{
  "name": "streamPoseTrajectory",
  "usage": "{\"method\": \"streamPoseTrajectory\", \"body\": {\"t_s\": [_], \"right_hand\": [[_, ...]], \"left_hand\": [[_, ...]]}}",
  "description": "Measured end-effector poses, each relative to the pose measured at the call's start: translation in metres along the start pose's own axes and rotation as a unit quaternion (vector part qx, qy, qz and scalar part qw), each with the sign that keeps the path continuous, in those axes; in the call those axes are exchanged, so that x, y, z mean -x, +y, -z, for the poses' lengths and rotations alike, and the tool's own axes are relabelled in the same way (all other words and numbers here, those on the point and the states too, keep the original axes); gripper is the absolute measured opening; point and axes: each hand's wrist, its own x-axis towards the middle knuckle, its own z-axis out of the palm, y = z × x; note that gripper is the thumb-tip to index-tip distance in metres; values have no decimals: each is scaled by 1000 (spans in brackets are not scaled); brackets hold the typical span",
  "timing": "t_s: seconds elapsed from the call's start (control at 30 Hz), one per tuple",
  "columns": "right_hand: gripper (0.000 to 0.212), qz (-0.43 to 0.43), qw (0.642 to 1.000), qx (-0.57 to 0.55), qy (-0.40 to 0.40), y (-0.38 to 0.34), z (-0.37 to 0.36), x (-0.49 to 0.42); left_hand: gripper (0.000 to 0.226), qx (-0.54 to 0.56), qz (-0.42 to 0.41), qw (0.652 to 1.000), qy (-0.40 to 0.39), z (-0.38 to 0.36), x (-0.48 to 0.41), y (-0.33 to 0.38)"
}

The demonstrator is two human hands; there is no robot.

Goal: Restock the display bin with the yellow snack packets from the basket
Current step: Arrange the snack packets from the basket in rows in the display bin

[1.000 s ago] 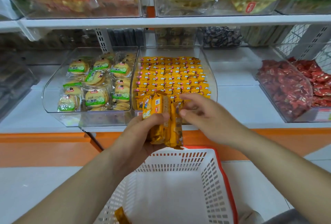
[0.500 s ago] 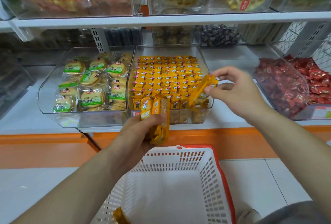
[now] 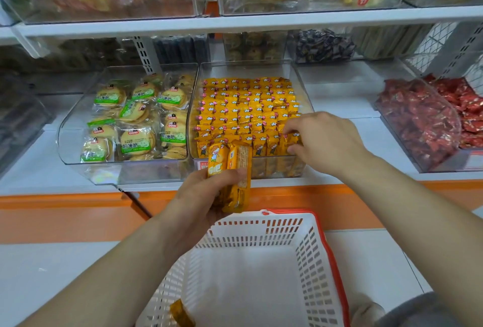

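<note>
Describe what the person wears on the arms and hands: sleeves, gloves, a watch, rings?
Nothing is worn on them. The left hand and the right hand have no gloves, and no ring, watch or bracelet shows. Both forearms are uncovered as far as the picture's edge, so no sleeve is in view.

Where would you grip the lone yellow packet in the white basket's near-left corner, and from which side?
Probably pinch the upper end of the yellow foil snack packet, coming from above: it lies tilted by the left wall of the white slotted plastic basket, which blocks side approaches.
</note>
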Motion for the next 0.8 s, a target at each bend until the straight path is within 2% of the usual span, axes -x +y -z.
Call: {"method": "streamPoseTrajectory", "body": {"t_s": [0.17,0.4,0.5,0.63,0.8], "right_hand": [[28,-3,998,-16,-60,1,1,-2],[27,14,1000,6,-15,-9,-1,2],[24,-11,1000,20,-11,-18,-6,-1],[23,-60,996,3,-67,-7,-1,-8],[24,-24,992,11,-124,-13,-3,-4]], "left_hand": [[61,4,-4,1000,-7,1,3,1],[59,-6,-8,1000,-11,5,2,0],[58,-5,-9,1000,-10,5,2,-1],[58,-3,-11,1000,-9,6,2,-1],[61,-2,-10,1000,1,13,-2,-2]]}}
